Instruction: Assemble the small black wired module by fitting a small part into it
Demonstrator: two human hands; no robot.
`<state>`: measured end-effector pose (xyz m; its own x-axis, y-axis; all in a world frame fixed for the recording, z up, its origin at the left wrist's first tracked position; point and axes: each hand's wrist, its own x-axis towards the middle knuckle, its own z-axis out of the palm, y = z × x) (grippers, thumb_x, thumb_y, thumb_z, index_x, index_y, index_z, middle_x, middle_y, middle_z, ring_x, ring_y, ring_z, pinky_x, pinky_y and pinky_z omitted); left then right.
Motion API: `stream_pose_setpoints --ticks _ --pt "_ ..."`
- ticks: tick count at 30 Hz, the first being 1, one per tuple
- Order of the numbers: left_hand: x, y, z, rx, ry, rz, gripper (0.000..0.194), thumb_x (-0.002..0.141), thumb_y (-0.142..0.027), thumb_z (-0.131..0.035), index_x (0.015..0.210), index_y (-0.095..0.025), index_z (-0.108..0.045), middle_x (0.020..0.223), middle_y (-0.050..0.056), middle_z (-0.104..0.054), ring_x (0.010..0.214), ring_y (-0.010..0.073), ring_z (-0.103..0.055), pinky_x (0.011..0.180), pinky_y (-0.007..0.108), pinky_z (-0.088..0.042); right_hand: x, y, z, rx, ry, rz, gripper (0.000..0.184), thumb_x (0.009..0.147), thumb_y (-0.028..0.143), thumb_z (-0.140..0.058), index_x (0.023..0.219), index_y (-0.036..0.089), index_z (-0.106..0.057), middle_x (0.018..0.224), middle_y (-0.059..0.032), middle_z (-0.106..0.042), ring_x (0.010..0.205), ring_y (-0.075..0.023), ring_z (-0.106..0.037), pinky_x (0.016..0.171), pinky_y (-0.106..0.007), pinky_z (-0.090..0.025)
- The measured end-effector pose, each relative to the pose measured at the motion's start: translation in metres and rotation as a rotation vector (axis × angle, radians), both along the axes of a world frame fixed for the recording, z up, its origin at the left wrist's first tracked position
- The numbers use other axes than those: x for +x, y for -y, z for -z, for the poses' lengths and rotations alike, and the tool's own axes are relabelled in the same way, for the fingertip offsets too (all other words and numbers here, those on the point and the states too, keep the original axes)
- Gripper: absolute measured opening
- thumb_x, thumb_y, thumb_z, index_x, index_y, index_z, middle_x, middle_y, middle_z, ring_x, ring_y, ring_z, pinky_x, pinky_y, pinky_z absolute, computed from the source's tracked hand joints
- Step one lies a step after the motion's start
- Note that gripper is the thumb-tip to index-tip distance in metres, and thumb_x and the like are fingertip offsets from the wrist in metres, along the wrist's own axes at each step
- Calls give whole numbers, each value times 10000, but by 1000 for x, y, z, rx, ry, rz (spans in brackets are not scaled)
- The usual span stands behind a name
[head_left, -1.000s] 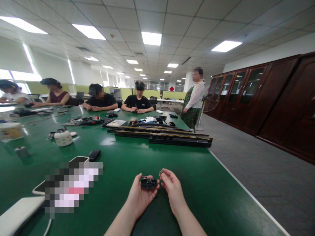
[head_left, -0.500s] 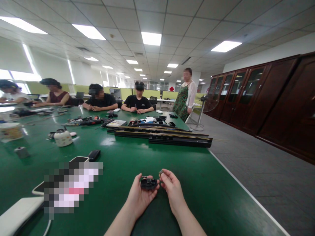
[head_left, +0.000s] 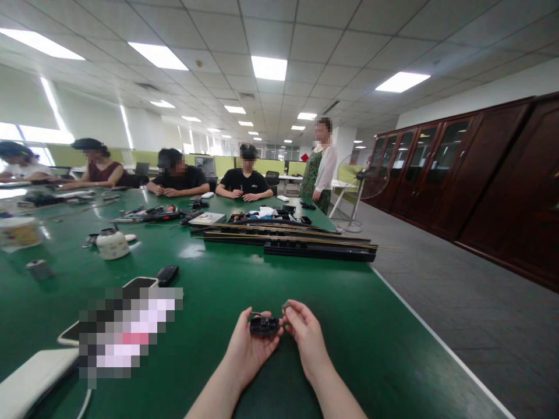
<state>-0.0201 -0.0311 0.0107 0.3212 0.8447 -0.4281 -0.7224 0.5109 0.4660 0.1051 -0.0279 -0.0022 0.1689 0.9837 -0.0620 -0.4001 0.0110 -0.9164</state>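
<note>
A small black plastic housing (head_left: 264,326) rests in the upturned palm of my left hand (head_left: 250,346), with the fingers curled round it and the thumb along its left end. A thin grey piece like a short wire (head_left: 255,314) shows at the housing's upper left, near the thumb. Just to the right, my right hand (head_left: 308,334) pinches a small greyish flat piece (head_left: 286,305) between thumb and fingertips. Its exact kind is too small to make out. Both hands hover over the green tabletop (head_left: 209,297), close together.
Long black rails (head_left: 321,251) with thin yellow rods lie across the table ahead. On the left are a phone (head_left: 142,283), a white slab (head_left: 37,378), a grey cylinder (head_left: 38,270) and a white jar (head_left: 112,243). Several people sit beyond; another person (head_left: 321,169) stands near a fan (head_left: 360,174).
The standing person in the background has shifted a little to the left. My hands and what they hold stay almost exactly where they were.
</note>
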Motion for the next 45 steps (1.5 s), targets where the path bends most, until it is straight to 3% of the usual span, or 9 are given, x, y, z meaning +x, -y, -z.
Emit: stream_pose_setpoints --ticks 28,33,38,41,45 --pt "1 1 -3 -4 -4 -3 262 773 -380 -419 786 -136 -515 768 155 -652 612 203 -627 564 292 -465 0 4 -7 8 62 12 389 593 401 -696 891 167 -610 845 -58 -658 743 -169 -603 643 -275 -458" --pt "1 0 -1 -11 1 -3 270 777 -385 -419 756 -138 -526 702 126 -644 602 195 -618 558 286 -464 -3 7 -12 177 226 5 319 620 375 -677 860 173 -616 854 -66 -662 822 -203 -597 742 -322 -460" --pt "1 0 1 -11 69 -52 234 777 -350 -443 720 -139 -528 677 72 -626 641 174 -610 614 296 -476 -5 17 -17 344 606 5 199 688 245 -612 885 233 -638 912 -48 -645 882 -207 -561 819 -345 -413" --pt "2 -1 1 -5 70 -64 252 790 -354 -421 716 -136 -523 669 69 -618 628 170 -604 590 291 -479 -8 20 -21 439 800 -105 211 657 159 -617 829 273 -658 907 -19 -655 923 -219 -533 855 -365 -372" --pt "4 -1 1 -48 75 -166 227 801 -332 -418 691 -146 -489 625 33 -589 561 134 -580 593 288 -487 -11 20 -24 442 919 -183 259 637 125 -617 823 300 -660 967 2 -654 957 -229 -517 863 -382 -344"
